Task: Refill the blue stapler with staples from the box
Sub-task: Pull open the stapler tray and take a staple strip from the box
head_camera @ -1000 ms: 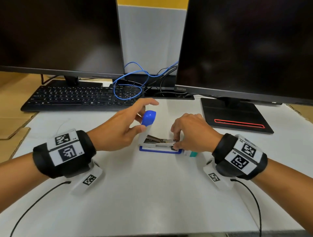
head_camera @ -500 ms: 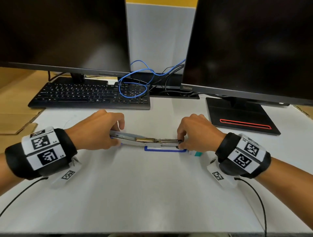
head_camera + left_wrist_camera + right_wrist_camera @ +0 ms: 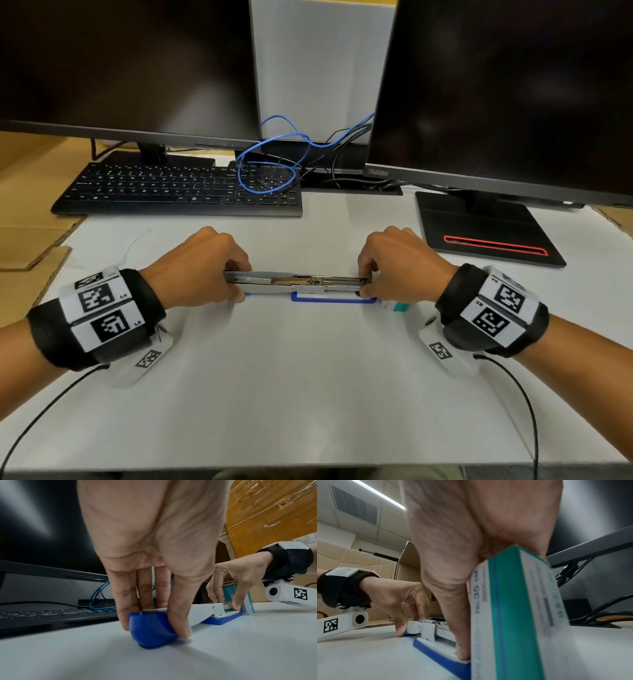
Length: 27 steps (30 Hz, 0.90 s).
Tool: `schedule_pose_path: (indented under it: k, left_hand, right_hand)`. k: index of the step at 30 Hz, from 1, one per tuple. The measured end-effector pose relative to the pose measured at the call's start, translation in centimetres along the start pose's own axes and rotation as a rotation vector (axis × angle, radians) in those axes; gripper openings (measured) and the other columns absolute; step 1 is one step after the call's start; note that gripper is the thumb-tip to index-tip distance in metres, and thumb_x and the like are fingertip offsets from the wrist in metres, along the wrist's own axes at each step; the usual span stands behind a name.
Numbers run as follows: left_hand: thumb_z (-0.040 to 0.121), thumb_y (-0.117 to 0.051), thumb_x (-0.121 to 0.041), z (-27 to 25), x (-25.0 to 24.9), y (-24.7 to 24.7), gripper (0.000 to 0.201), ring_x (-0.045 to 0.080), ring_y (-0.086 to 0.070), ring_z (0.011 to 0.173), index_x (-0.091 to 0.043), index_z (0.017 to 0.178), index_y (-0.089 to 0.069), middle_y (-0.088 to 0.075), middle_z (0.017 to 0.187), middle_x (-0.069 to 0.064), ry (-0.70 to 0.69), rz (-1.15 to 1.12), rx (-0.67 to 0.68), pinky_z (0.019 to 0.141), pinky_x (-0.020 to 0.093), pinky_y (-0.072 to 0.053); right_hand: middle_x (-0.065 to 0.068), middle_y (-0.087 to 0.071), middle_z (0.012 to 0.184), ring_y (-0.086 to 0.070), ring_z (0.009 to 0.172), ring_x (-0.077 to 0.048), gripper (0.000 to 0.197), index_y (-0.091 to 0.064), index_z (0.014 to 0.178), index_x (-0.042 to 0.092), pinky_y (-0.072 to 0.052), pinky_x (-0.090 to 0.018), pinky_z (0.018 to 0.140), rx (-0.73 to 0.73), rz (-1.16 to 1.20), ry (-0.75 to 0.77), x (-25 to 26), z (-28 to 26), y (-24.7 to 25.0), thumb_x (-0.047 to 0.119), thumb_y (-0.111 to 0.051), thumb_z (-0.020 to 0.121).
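Note:
The blue stapler (image 3: 308, 286) lies swung fully open on the white table (image 3: 308, 394), its blue base (image 3: 334, 300) to the right and its top arm laid flat to the left. My left hand (image 3: 209, 270) pinches the arm's blue tip (image 3: 150, 627) against the table, thumb on the near side and fingers behind. My right hand (image 3: 387, 270) grips the front end of the metal staple channel (image 3: 342, 281) over the base (image 3: 440, 654). The teal and white staple box (image 3: 517, 615) stands just right of the base, under my right palm (image 3: 399, 306).
A black keyboard (image 3: 181, 190) and two dark monitors (image 3: 507, 96) stand behind, with blue and black cables (image 3: 274, 161) between them. A black monitor base with a red line (image 3: 486, 229) lies at the right. Cardboard (image 3: 30, 240) borders the table's left edge.
My left hand swung the stapler's blue-tipped arm from upright down flat to the left onto the table. My right hand stayed on the front of the stapler.

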<state>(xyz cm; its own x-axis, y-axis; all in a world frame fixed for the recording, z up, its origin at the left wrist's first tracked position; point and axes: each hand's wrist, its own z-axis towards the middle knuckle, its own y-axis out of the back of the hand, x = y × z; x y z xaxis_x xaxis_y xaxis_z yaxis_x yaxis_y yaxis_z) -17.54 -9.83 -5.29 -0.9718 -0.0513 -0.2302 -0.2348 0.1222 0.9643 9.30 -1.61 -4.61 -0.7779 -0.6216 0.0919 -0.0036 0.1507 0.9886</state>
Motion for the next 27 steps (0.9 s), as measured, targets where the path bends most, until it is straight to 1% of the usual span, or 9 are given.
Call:
schedule_pose_path:
  k: [3,6,8,10,12,15,18,23,27]
  left_hand:
    - [0.071,-0.084,-0.031,0.0,0.0,0.2,0.018,0.008,-0.062,0.070,-0.031,0.088,-0.078,-0.072,0.072,-0.009,-0.005,0.010,0.035,0.064,0.031,-0.056]
    - [0.073,-0.081,-0.035,0.2,-0.3,0.4,0.023,0.012,-0.062,0.076,-0.030,0.094,-0.075,-0.071,0.077,-0.011,-0.021,0.075,0.073,0.066,0.033,-0.056]
    - [0.072,-0.079,-0.045,0.6,-1.0,0.6,0.039,0.013,-0.059,0.090,-0.034,0.109,-0.068,-0.069,0.092,-0.015,-0.051,0.138,0.093,0.076,0.034,-0.054]
    - [0.072,-0.076,-0.053,1.1,-2.1,0.9,0.060,0.014,-0.055,0.106,-0.037,0.127,-0.058,-0.066,0.111,-0.015,-0.105,0.155,0.101,0.088,0.035,-0.051]
    - [0.076,-0.073,-0.054,1.5,-3.5,1.2,0.065,0.014,-0.054,0.116,-0.035,0.135,-0.053,-0.063,0.121,-0.015,-0.181,0.144,0.071,0.094,0.034,-0.050]
    - [0.078,-0.070,-0.052,2.3,-5.8,1.4,0.060,0.011,-0.057,0.108,-0.031,0.133,-0.056,-0.066,0.117,-0.012,-0.300,0.099,0.003,0.090,0.032,-0.052]
    - [0.079,-0.073,-0.047,3.2,-8.2,1.0,0.056,0.008,-0.060,0.097,-0.025,0.129,-0.061,-0.068,0.114,-0.009,-0.387,0.033,-0.041,0.083,0.028,-0.056]
    - [0.083,-0.069,-0.045,4.2,-12.0,-0.2,0.050,0.009,-0.065,0.100,-0.021,0.126,-0.064,-0.070,0.115,-0.005,-0.529,-0.057,-0.081,0.082,0.028,-0.058]
    - [0.086,-0.067,-0.044,4.7,-14.2,-1.7,0.045,0.013,-0.065,0.102,-0.021,0.124,-0.065,-0.070,0.118,-0.002,-0.535,-0.196,-0.080,0.079,0.030,-0.061]
  right_hand:
    - [0.002,-0.070,0.087,-0.058,0.088,-0.018,0.016,-0.075,0.082,0.019,-0.035,-0.030,0.078,-0.006,0.049,-0.026,-0.2,-0.2,0.2,0.035,-0.075,0.080]
    - [0.002,-0.069,0.091,-0.057,0.090,-0.017,0.020,-0.075,0.085,0.019,-0.041,-0.032,0.081,-0.006,0.074,-0.050,-0.2,-0.6,0.3,0.038,-0.075,0.081]
    - [0.003,-0.069,0.095,-0.057,0.093,-0.017,0.022,-0.074,0.087,0.020,-0.044,-0.034,0.086,-0.001,0.074,-0.059,-0.2,-0.8,0.4,0.041,-0.075,0.080]
    - [0.006,-0.068,0.101,-0.057,0.098,-0.017,0.029,-0.073,0.094,0.024,-0.042,-0.033,0.088,0.004,0.063,-0.054,-0.2,-1.2,0.6,0.047,-0.076,0.077]
    - [0.008,-0.067,0.108,-0.057,0.104,-0.016,0.041,-0.071,0.104,0.027,-0.046,-0.035,0.092,0.002,0.086,-0.053,-0.4,-1.8,1.2,0.052,-0.078,0.072]
    - [0.008,-0.067,0.116,-0.059,0.107,-0.016,0.053,-0.068,0.113,0.027,-0.053,-0.039,0.093,0.003,0.146,-0.062,-0.8,-2.8,2.4,0.053,-0.080,0.069]
    - [0.006,-0.068,0.117,-0.061,0.107,-0.016,0.052,-0.069,0.114,0.025,-0.056,-0.038,0.091,-0.003,0.205,-0.067,-1.7,-3.5,3.3,0.050,-0.081,0.069]
    - [0.006,-0.069,0.120,-0.064,0.107,-0.016,0.044,-0.069,0.114,0.023,-0.059,-0.034,0.088,-0.031,0.270,-0.086,-3.2,-4.5,4.0,0.044,-0.078,0.076]
    - [0.006,-0.069,0.121,-0.066,0.105,-0.014,0.037,-0.070,0.114,0.024,-0.060,-0.032,0.084,-0.065,0.328,-0.089,-4.3,-5.1,3.8,0.039,-0.075,0.081]
